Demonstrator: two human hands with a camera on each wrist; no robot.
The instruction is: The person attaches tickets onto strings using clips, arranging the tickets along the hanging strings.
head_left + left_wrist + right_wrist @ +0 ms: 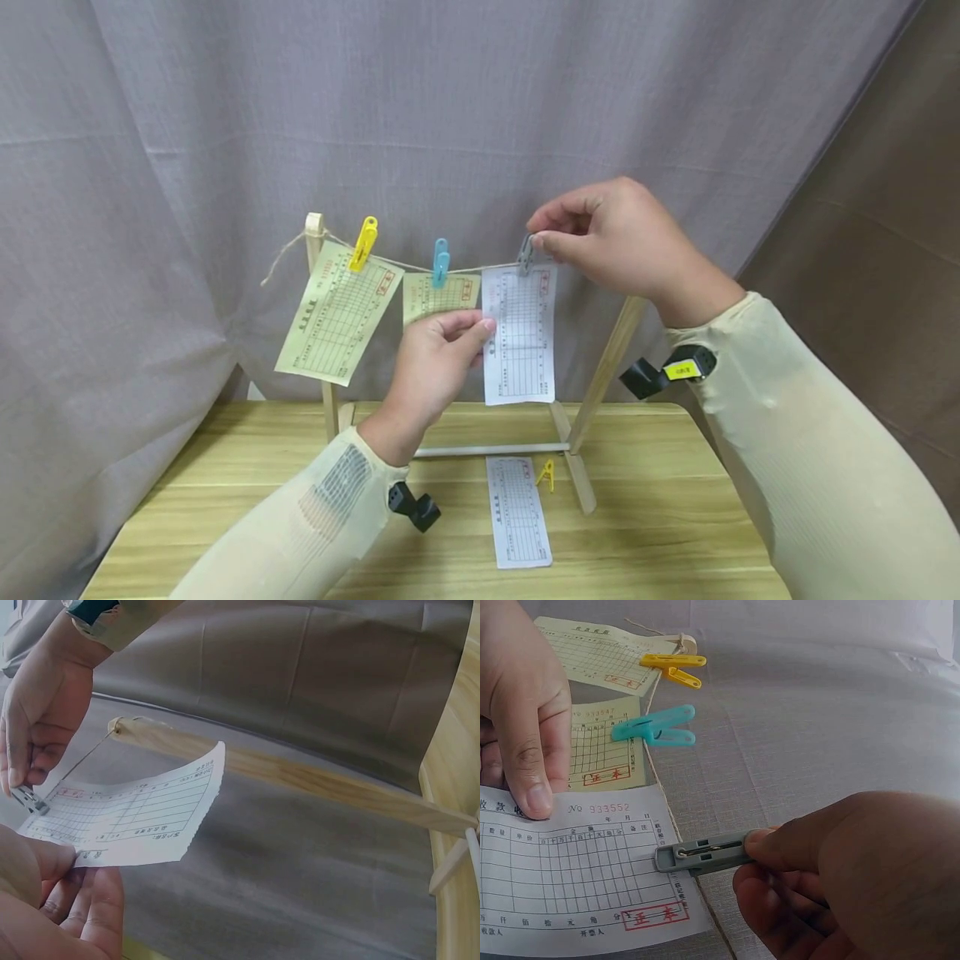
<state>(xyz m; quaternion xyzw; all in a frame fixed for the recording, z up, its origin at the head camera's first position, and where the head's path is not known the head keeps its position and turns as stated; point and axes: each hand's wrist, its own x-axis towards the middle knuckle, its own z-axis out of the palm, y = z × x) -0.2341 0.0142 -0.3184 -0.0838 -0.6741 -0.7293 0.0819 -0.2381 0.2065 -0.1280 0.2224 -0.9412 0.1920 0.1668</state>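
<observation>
A white receipt slip (519,350) hangs at the string (654,761), its top edge in the jaws of a grey clothespin (705,853). My right hand (626,242) pinches the handle end of that clothespin between thumb and fingers. With thumb and fingers my left hand (438,358) pinches the slip's left edge, as the left wrist view also shows. Left of it, a blue clothespin (440,263) holds a yellow-green slip (420,298), partly hidden behind my left hand. Farther left, a yellow clothespin (363,243) holds another yellow-green slip (333,321), hanging tilted.
The string runs between the posts of a wooden stand (611,367) with a white crossbar (491,450). On the wooden table (660,517) lie another white slip (519,512) and a small yellow clothespin (546,475). A grey curtain (450,100) hangs behind.
</observation>
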